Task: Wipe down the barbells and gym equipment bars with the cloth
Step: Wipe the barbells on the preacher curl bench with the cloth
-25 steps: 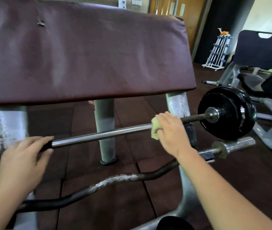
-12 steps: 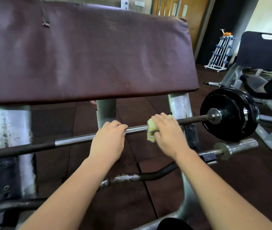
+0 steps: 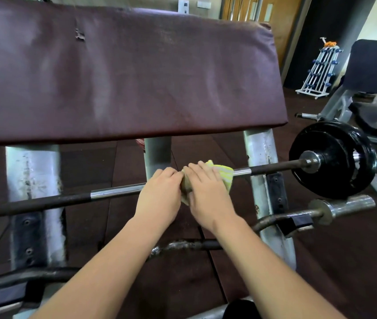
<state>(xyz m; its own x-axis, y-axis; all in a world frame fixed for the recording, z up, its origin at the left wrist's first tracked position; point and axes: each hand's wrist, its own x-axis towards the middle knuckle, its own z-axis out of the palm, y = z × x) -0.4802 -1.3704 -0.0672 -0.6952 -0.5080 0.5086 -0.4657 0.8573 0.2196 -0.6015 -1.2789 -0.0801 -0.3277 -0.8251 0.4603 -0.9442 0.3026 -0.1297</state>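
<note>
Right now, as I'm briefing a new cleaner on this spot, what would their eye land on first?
The big worn maroon pad fills the upper frame. Just below it, at centre, the left hand and right hand sit side by side on the barbell, the right one wrapping a yellow cloth round the bar. A black weight plate sits on the bar's right end.

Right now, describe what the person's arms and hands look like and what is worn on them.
The left hand and right hand wear no gloves; no ring, watch or band shows. The left forearm and right forearm are uncovered to the frame's edge: no sleeve, no markings.
</note>
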